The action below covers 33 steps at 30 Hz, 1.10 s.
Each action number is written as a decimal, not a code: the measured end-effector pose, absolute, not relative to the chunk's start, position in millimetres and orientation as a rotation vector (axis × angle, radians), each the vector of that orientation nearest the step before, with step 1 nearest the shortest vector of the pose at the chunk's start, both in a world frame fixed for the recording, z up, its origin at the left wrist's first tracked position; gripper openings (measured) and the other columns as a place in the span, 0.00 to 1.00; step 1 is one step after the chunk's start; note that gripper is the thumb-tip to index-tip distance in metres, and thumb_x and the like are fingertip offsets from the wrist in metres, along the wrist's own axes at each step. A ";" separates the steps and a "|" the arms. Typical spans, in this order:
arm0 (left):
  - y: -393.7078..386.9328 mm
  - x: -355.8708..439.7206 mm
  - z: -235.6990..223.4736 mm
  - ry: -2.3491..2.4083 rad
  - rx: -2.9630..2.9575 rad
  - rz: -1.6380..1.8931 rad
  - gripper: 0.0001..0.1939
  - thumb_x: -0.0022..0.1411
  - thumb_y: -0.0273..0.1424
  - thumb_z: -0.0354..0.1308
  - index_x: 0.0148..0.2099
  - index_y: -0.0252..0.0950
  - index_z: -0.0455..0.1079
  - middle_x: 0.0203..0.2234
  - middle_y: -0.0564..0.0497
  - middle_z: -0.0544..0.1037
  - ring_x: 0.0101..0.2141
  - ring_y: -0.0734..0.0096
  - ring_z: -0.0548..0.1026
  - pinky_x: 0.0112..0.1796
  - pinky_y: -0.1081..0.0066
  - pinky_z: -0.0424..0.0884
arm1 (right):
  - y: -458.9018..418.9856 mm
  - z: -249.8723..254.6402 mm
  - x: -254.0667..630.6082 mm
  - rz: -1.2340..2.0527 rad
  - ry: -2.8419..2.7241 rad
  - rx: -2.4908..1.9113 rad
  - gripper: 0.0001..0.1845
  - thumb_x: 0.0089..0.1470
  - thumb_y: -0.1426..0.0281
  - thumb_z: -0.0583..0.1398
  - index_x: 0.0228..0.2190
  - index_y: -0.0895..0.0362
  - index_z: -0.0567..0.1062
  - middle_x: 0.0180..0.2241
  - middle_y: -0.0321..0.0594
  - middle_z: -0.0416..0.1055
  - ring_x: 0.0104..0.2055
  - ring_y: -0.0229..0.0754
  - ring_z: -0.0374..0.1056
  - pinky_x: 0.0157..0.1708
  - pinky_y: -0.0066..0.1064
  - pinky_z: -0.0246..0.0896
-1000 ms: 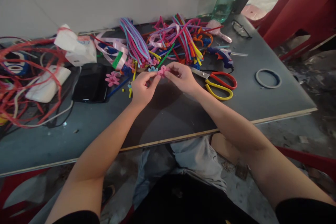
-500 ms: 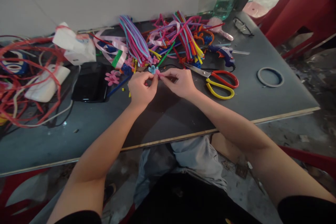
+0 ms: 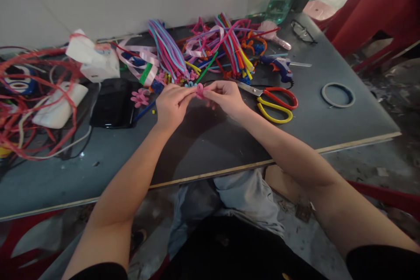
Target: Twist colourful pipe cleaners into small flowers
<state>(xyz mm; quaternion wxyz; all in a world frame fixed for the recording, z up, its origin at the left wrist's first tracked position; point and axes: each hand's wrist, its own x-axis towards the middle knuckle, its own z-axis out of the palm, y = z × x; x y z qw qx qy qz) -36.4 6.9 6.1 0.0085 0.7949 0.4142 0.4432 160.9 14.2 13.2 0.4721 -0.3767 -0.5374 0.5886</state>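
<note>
Between my two hands, just above the table, is a small pink pipe-cleaner flower (image 3: 200, 90) with looped petals. My left hand (image 3: 172, 104) pinches its left side with thumb and forefinger. From the right, my right hand (image 3: 225, 96) grips its other edge, the fingers curled and partly hidden. Right behind the fingertips sits a light-blue looped pipe-cleaner piece (image 3: 190, 84), and a green pipe cleaner (image 3: 207, 68) slants up beside it. Another pink pipe-cleaner flower (image 3: 141, 97) lies left of my left hand.
Pipe-cleaner bundles (image 3: 169, 50) lie along the wall. Right of my hands are scissors (image 3: 277, 104) with red and yellow handles, a glue gun (image 3: 278, 66) and a grey ring (image 3: 337, 95). A black phone (image 3: 113, 103) and tangled red cord (image 3: 70, 113) lie left.
The pink flower has turned and shows more of its loops. My left hand has shifted slightly left and flattened its fingers; the light-blue piece is now more hidden.
</note>
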 end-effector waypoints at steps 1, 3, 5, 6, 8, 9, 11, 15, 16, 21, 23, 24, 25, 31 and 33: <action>7.7 -37.6 5.8 1.271 2.498 1.377 0.14 0.70 0.43 0.59 0.46 0.42 0.81 0.34 0.51 0.85 0.37 0.66 0.79 0.44 0.63 0.73 | 13.0 15.1 160.8 1.460 -1.305 -0.910 0.18 0.48 0.59 0.72 0.27 0.59 0.76 0.23 0.36 0.76 0.21 0.31 0.68 0.19 0.21 0.63; 8.6 -39.1 5.1 1.242 2.509 1.368 0.14 0.70 0.43 0.59 0.48 0.43 0.81 0.34 0.51 0.85 0.37 0.66 0.79 0.44 0.63 0.74 | 10.8 18.4 160.7 1.498 -1.288 -0.891 0.19 0.46 0.58 0.73 0.26 0.59 0.75 0.22 0.34 0.74 0.21 0.30 0.67 0.18 0.21 0.63; 9.1 -40.2 4.4 1.228 2.506 1.369 0.13 0.70 0.43 0.60 0.48 0.44 0.82 0.35 0.51 0.85 0.37 0.66 0.79 0.44 0.62 0.74 | 9.7 20.7 161.0 1.535 -1.285 -0.877 0.20 0.46 0.58 0.73 0.26 0.59 0.74 0.23 0.35 0.75 0.20 0.30 0.67 0.18 0.21 0.63; 9.3 -40.5 4.2 1.224 2.500 1.372 0.13 0.69 0.43 0.60 0.48 0.44 0.82 0.35 0.51 0.85 0.37 0.66 0.79 0.44 0.62 0.74 | 9.6 21.2 161.3 1.547 -1.290 -0.872 0.20 0.46 0.58 0.73 0.26 0.59 0.74 0.23 0.35 0.75 0.20 0.30 0.67 0.18 0.21 0.62; 9.7 -40.9 3.6 1.220 2.490 1.385 0.13 0.69 0.43 0.60 0.47 0.44 0.82 0.34 0.51 0.85 0.37 0.66 0.78 0.44 0.62 0.74 | 9.7 21.5 161.7 1.556 -1.305 -0.866 0.20 0.47 0.58 0.73 0.26 0.59 0.74 0.24 0.36 0.76 0.21 0.30 0.67 0.18 0.21 0.62; 9.8 -40.9 3.3 1.218 2.487 1.398 0.13 0.69 0.43 0.60 0.46 0.44 0.82 0.33 0.51 0.85 0.37 0.66 0.78 0.44 0.63 0.74 | 9.9 21.2 161.8 1.552 -1.312 -0.863 0.20 0.47 0.58 0.73 0.26 0.59 0.74 0.25 0.36 0.76 0.21 0.30 0.67 0.18 0.20 0.62; 9.5 -40.2 2.8 1.208 2.483 1.436 0.13 0.70 0.43 0.60 0.45 0.43 0.82 0.32 0.51 0.84 0.35 0.67 0.78 0.42 0.63 0.74 | 10.0 20.3 161.2 1.535 -1.321 -0.854 0.20 0.46 0.57 0.73 0.27 0.59 0.74 0.25 0.36 0.76 0.21 0.29 0.67 0.18 0.20 0.62; 6.8 -37.1 3.2 1.232 2.435 1.479 0.13 0.70 0.43 0.59 0.42 0.45 0.82 0.30 0.52 0.84 0.34 0.67 0.77 0.42 0.63 0.74 | 9.5 19.0 159.1 1.496 -1.313 -0.856 0.21 0.45 0.56 0.73 0.26 0.59 0.75 0.24 0.35 0.76 0.21 0.30 0.67 0.18 0.20 0.62; 5.9 -36.2 3.7 1.251 2.420 1.476 0.13 0.70 0.43 0.59 0.42 0.45 0.82 0.29 0.52 0.83 0.34 0.67 0.78 0.42 0.63 0.74 | 9.2 19.1 158.7 1.489 -1.311 -0.864 0.20 0.45 0.56 0.73 0.26 0.59 0.75 0.24 0.35 0.76 0.21 0.30 0.67 0.18 0.20 0.62; 2.8 -34.2 6.4 1.337 2.407 1.441 0.15 0.71 0.44 0.57 0.41 0.44 0.81 0.28 0.51 0.82 0.35 0.66 0.78 0.42 0.62 0.74 | 7.6 20.6 158.5 1.469 -1.325 -0.892 0.19 0.47 0.57 0.72 0.27 0.59 0.75 0.25 0.37 0.77 0.23 0.31 0.68 0.19 0.20 0.62; 2.7 -34.3 6.8 1.340 2.425 1.429 0.14 0.71 0.44 0.57 0.41 0.44 0.81 0.29 0.51 0.82 0.35 0.66 0.78 0.43 0.62 0.74 | 7.3 19.9 158.2 1.455 -1.333 -0.902 0.17 0.48 0.58 0.71 0.27 0.59 0.76 0.26 0.38 0.78 0.24 0.31 0.69 0.19 0.21 0.62; 2.9 -34.3 6.8 1.334 2.439 1.422 0.14 0.71 0.43 0.57 0.41 0.44 0.81 0.30 0.51 0.83 0.35 0.67 0.78 0.43 0.62 0.74 | 7.2 19.0 157.8 1.445 -1.336 -0.913 0.16 0.49 0.59 0.70 0.27 0.59 0.76 0.27 0.39 0.78 0.24 0.31 0.68 0.19 0.21 0.62; 3.2 -34.2 6.6 1.325 2.458 1.414 0.14 0.71 0.43 0.57 0.41 0.44 0.81 0.30 0.51 0.83 0.35 0.67 0.78 0.43 0.61 0.74 | 7.3 17.9 157.3 1.432 -1.339 -0.927 0.16 0.49 0.60 0.70 0.27 0.59 0.75 0.26 0.39 0.78 0.24 0.31 0.68 0.19 0.21 0.61; 1.2 -29.7 7.2 1.305 2.520 1.387 0.14 0.72 0.41 0.55 0.43 0.43 0.81 0.34 0.50 0.84 0.36 0.65 0.78 0.45 0.59 0.74 | 8.4 11.0 154.9 1.353 -1.351 -0.991 0.14 0.52 0.59 0.67 0.29 0.57 0.74 0.28 0.38 0.78 0.25 0.32 0.69 0.20 0.21 0.61; -1.5 -27.5 9.8 1.324 2.481 1.387 0.16 0.73 0.43 0.54 0.45 0.43 0.81 0.35 0.49 0.85 0.37 0.65 0.79 0.46 0.60 0.74 | 8.5 11.3 155.5 1.293 -1.362 -0.988 0.13 0.53 0.60 0.66 0.30 0.57 0.74 0.30 0.39 0.78 0.28 0.33 0.70 0.23 0.21 0.63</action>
